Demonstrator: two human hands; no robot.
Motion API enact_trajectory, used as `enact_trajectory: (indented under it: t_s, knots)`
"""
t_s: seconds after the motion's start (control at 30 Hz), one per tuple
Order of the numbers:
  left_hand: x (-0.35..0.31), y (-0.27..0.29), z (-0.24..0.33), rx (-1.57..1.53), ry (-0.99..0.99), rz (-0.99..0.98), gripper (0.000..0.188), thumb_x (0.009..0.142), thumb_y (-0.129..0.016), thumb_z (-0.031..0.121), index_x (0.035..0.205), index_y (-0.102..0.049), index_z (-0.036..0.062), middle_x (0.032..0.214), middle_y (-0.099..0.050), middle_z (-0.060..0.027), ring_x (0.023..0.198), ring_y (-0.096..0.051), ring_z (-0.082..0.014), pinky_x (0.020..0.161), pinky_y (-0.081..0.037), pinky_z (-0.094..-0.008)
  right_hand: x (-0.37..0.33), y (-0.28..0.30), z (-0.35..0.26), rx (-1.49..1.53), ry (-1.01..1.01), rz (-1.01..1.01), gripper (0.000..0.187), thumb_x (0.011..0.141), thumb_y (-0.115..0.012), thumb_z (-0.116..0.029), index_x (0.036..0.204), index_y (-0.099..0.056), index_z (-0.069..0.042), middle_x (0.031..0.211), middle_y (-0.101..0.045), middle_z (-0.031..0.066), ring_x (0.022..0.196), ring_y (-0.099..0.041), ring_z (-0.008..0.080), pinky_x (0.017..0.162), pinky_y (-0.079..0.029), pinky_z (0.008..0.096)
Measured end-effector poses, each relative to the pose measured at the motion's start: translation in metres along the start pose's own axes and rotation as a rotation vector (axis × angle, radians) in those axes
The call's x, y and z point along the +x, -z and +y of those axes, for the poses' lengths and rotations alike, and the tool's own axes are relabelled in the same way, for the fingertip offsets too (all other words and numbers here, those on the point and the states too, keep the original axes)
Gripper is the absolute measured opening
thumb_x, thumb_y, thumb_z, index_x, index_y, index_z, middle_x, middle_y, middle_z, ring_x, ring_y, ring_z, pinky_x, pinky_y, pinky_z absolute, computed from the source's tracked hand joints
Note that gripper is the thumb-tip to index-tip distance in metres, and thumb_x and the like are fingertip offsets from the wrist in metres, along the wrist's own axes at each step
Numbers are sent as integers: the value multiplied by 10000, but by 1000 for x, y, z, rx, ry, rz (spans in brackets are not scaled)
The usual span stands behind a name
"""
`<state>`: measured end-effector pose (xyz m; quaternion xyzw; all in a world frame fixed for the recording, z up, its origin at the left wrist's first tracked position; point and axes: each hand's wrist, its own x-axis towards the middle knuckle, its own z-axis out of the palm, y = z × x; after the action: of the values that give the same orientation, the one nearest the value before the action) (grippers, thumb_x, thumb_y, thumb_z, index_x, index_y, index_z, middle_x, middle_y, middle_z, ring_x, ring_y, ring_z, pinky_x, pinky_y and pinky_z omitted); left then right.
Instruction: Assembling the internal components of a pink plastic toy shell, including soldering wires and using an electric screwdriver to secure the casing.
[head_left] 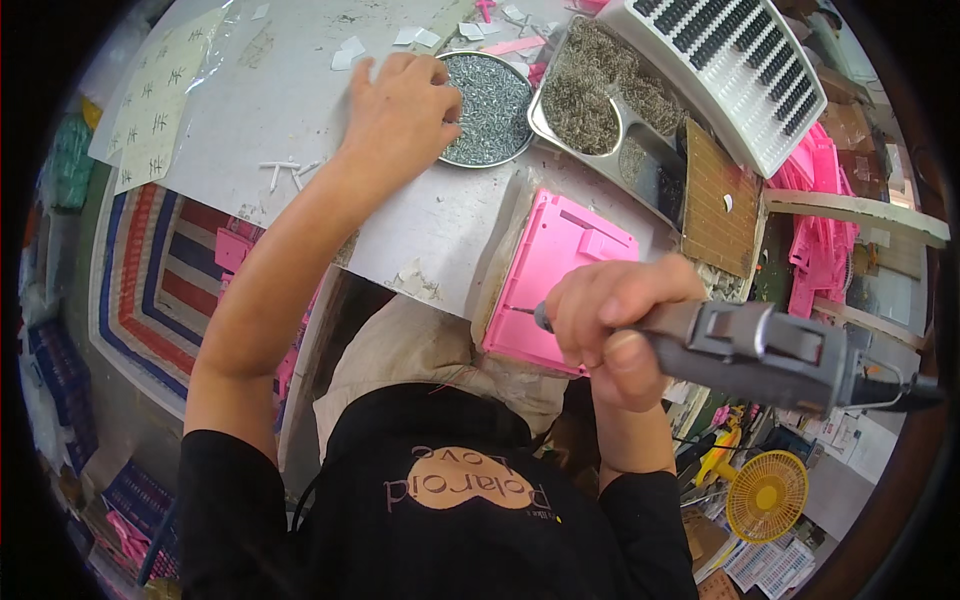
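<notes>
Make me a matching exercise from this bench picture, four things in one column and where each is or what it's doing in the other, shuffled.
Things:
1. left hand
2. right hand
3. pink plastic panel
4. yellow fan

Places or states:
A. down low at the lower right, beyond the bench
B. gripping the grey power screwdriver
C. fingers at the round metal dish of screws
D. lying at the near edge of the bench, under the tool

Pairs: 1-C, 2-B, 3-D, 4-A

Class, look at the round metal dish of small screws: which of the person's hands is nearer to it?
Left. The left hand rests at the rim of the round dish of screws, fingers reaching in. The right hand is far below, gripping a grey power screwdriver.
</notes>
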<state>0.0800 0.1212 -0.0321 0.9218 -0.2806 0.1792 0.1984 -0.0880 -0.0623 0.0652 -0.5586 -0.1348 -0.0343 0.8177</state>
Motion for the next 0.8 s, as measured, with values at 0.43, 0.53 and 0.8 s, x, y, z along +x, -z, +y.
enact_trajectory:
  t_s: [0.43, 0.53, 0.8]
  knots:
    - [13, -11, -4, -21, -20, -38, 207, 945, -667, 261, 861, -701, 75, 941, -684, -67, 952, -627, -274, 873, -422, -496, 1, 1, 19, -351, 5, -150, 193, 935, -735, -106, 930, -545, -71, 662, -572, 48, 564, -552, 174, 562, -465, 331]
    - [-14, 13, 11, -637, -28, -107, 158, 929, -707, 191, 882, -657, 50, 845, -654, -70, 881, -613, -293, 844, -453, -430, 6, 14, 7, -119, 53, -92, 215, 945, -745, -184, 979, -558, -82, 665, -587, 27, 545, -563, 163, 542, -463, 314]
    - [-104, 49, 78, -739, -338, -66, 229, 783, -849, 184, 935, -697, 106, 970, -699, -4, 807, -633, -169, 862, -426, -368, -1, 11, -32, 110, 199, -144, 282, 966, -744, -251, 1081, -553, -78, 695, -601, 24, 572, -601, 177, 538, -480, 340]
